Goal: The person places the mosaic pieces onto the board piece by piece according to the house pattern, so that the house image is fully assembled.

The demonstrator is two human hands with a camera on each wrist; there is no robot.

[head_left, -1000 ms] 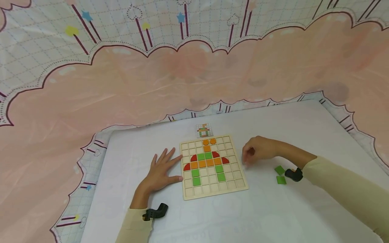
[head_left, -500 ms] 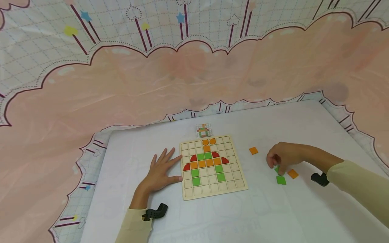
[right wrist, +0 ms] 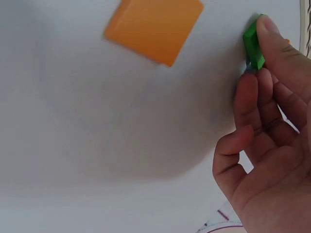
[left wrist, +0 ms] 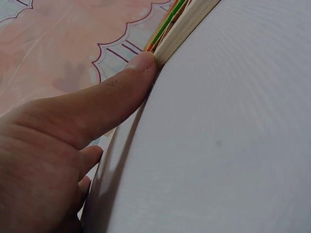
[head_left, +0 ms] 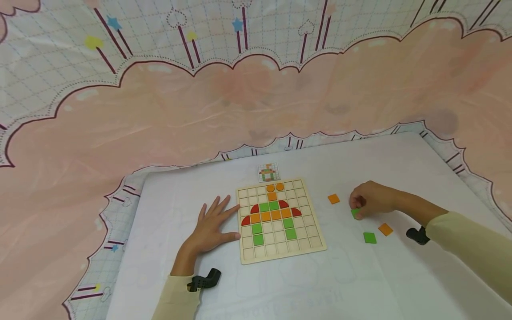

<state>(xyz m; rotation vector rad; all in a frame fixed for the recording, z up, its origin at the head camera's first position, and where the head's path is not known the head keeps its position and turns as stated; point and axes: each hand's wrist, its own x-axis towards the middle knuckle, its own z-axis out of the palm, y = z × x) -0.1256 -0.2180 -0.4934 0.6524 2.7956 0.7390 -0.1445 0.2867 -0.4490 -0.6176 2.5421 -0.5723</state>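
A wooden grid board [head_left: 308, 231] lies on the table, with orange, green and red pieces set in its squares. My left hand [head_left: 212, 226] is spread flat beside it; thumb and a fingertip touch the board's left edge, and the left wrist view shows the thumb [left wrist: 112, 97] against that edge. To the right of the board my right hand [head_left: 372, 198] pinches a green square tile [head_left: 355, 214] between thumb and fingers. In the right wrist view the same green tile [right wrist: 253, 46] is tilted, partly covered by the thumb.
One orange tile [head_left: 334, 198] lies between board and right hand. Another orange tile [head_left: 386, 229] and a green tile [head_left: 370, 238] lie nearer, below the right hand. A small pattern card [head_left: 268, 172] sits just behind the board on the white table [head_left: 180, 182].
My right hand has moved from beside the board to the loose tiles, leaving an orange tile behind. It has picked a green tile and shifted it slightly back and left. My left hand stays put.
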